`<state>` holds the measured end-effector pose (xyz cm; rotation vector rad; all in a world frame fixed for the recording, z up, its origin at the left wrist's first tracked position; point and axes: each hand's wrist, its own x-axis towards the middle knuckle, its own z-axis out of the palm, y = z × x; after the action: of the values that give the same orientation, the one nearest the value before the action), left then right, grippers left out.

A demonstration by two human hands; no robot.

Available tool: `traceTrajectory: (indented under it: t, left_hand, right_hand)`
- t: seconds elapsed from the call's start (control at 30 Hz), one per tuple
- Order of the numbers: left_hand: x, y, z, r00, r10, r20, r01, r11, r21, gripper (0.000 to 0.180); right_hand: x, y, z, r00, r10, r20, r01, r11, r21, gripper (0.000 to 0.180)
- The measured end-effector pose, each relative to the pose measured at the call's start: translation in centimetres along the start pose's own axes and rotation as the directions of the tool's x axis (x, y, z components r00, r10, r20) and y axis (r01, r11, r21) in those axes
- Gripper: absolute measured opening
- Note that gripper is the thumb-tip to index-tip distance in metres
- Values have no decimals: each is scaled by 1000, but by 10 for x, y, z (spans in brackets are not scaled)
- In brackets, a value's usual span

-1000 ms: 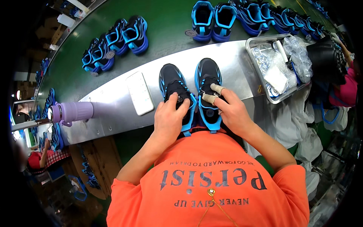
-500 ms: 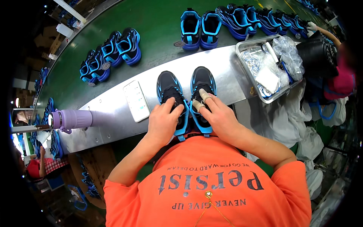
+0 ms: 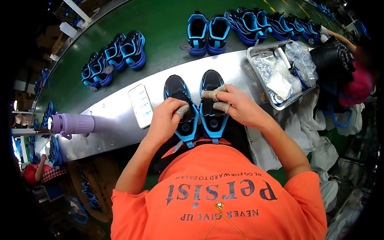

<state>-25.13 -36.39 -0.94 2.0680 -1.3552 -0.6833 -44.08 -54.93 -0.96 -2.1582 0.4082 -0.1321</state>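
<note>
Two black sneakers with bright blue trim stand side by side in front of me, toes pointing away. My left hand (image 3: 165, 120) grips the left sneaker (image 3: 175, 85) near its tongue and laces, fingers bent; a grey cover wraps one digit. On the right sneaker (image 3: 211, 79), my right hand (image 3: 242, 106) has its fingers bent over the laces and tongue, with beige covers on several fingertips. Round marks show on the insoles inside both openings. A small tag hangs at the left sneaker's heel. The fingertips of my left hand are partly hidden.
A white phone (image 3: 141, 106) lies left of the sneakers, and a purple bottle (image 3: 74, 123) further left. At the right, a clear tray (image 3: 281, 107) holds plastic bags and round labels. More sneakers (image 3: 132, 50) stand on the green surface (image 3: 166, 44) beyond the metal ledge. Another person's arm reaches in far right.
Both hands have shifted outward, uncovering more of the shoe openings and insoles. My right fingers now lie across the right sneaker's laces. The whole view has moved slightly.
</note>
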Motion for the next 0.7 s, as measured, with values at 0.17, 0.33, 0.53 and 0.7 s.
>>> traceTrajectory:
  t: [0.17, 0.33, 0.53, 0.7]
  left_hand:
    - [3, 10, 5, 992, -122, -19, 119, 984, -129, 23]
    - [4, 5, 1, 992, -25, 125, 44, 987, -153, 23]
    - [9, 3, 4, 983, 151, 108, -149, 989, -22, 27]
    - [7, 21, 11, 992, -123, -27, 120, 989, -80, 27]
  right_hand:
    - [4, 13, 8, 996, -92, 21, 94, 990, -103, 29]
    - [2, 17, 3, 990, -143, 12, 144, 988, -49, 27]
    - [-3, 16, 11, 997, -32, -74, 21, 989, -146, 24]
    - [-3, 19, -11, 996, -50, 70, 44, 995, 87, 26]
